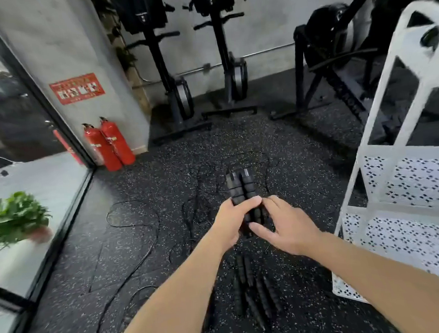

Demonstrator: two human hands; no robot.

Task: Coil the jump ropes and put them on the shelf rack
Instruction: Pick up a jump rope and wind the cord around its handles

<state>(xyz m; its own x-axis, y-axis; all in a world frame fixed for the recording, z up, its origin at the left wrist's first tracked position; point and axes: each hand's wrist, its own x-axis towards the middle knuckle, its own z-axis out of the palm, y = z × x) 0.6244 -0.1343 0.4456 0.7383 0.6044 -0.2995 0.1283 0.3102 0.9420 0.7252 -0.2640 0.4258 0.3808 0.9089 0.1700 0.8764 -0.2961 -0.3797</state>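
Two black ribbed jump rope handles (239, 184) are held side by side in front of me. My left hand (233, 219) grips their lower part, fingers curled over them. My right hand (283, 225) touches the handles' lower end with thumb and fingers bent round it. Thin black rope (132, 273) trails in loops over the speckled floor to the left. Several more black handles (254, 292) lie on the floor below my hands. The white perforated shelf rack (413, 203) stands at the right, its two visible shelves bare.
Two red fire extinguishers (109, 144) stand against the wall corner at the left. Black rowing machines (178, 90) and a fan bike (335, 52) line the back wall. A glass wall (28, 155) with a green plant (15, 219) behind it runs along the left.
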